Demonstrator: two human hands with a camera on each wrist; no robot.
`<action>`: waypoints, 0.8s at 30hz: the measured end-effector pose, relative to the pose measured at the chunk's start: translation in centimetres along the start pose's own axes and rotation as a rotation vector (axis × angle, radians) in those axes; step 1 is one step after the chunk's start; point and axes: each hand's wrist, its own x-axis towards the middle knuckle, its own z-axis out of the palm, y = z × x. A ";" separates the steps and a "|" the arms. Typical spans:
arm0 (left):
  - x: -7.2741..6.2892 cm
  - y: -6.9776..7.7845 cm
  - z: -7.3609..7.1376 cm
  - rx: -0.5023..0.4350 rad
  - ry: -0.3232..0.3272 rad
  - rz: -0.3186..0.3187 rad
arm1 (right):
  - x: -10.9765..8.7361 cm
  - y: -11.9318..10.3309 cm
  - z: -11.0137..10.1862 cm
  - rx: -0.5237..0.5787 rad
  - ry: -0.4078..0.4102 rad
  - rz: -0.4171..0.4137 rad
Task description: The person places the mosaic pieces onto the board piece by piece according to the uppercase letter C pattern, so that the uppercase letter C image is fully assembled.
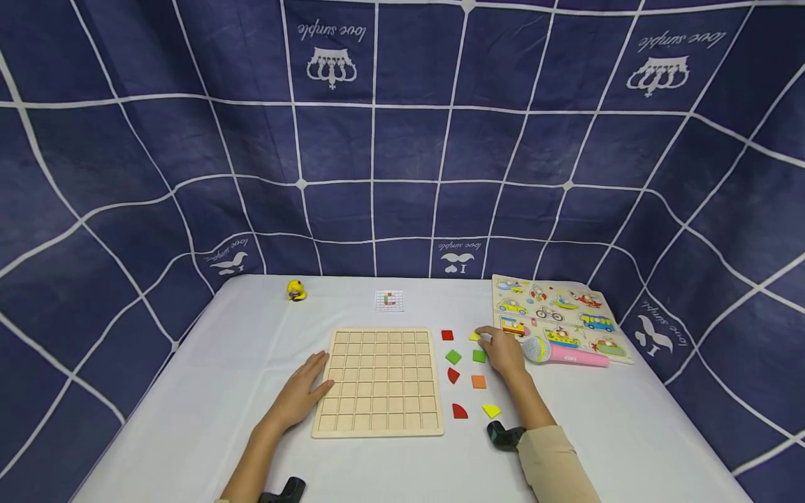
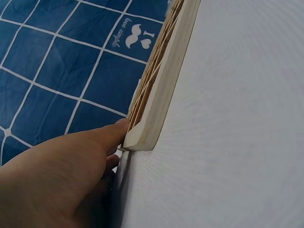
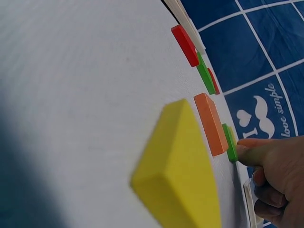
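My left hand [image 1: 298, 395] rests at the left edge of a wooden grid board [image 1: 381, 381], its fingers extended and its thumb touching the rim. In the left wrist view, the thumb lies against the board's corner [image 2: 141, 137]. My right hand [image 1: 505, 351] pinches a small yellow piece [image 1: 474, 337] at the far end of the loose pieces, thumb and index finger together. Nearby lie a green square [image 1: 479, 356], an orange square [image 1: 479, 382] and a yellow quarter-circle [image 1: 492, 411]. Closer to the board are a red square [image 1: 447, 335], a green square and red curved pieces.
A small pattern card [image 1: 390, 301] lies beyond the board. At the far left stands a yellow toy duck [image 1: 296, 290]. A vehicle puzzle board [image 1: 553, 314] lies at the right, with a pink microphone [image 1: 575, 355] at its near edge. A dark blue curtain [image 1: 409, 147] hangs behind.
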 end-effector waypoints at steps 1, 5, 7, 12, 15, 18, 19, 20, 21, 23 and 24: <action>0.0 0.0 0.0 0.002 0.005 0.003 | 0.0 0.0 0.0 -0.004 0.000 0.001; 0.0 0.0 0.0 0.001 0.013 0.004 | 0.1 0.0 0.0 -0.019 0.006 -0.001; 0.0 0.0 0.0 -0.002 0.011 0.001 | 0.1 -0.1 -0.1 -0.021 0.008 -0.002; 0.0 0.0 0.0 -0.008 -0.002 -0.004 | 0.3 -0.1 -0.1 -0.015 0.013 0.007; 0.1 0.0 0.0 -0.001 -0.007 -0.005 | 0.3 0.0 -0.1 -0.014 0.005 0.017; 0.0 0.0 0.1 0.001 -0.011 -0.011 | 0.2 0.1 -0.1 -0.021 -0.007 0.019; 0.0 0.0 0.0 0.002 -0.011 -0.013 | 0.2 0.1 -0.1 -0.020 -0.011 0.021; 0.0 0.0 0.0 0.003 -0.010 -0.013 | 0.2 0.1 -0.1 -0.023 -0.013 0.022; 0.0 0.0 0.0 0.003 -0.009 -0.013 | 0.1 0.1 -0.2 -0.026 -0.014 0.020; 0.0 0.0 0.0 0.002 -0.006 -0.010 | 0.0 0.0 -0.3 -0.029 -0.011 0.017; 0.0 -0.1 0.0 0.001 -0.005 -0.010 | -0.1 0.0 -0.3 -0.029 -0.010 0.014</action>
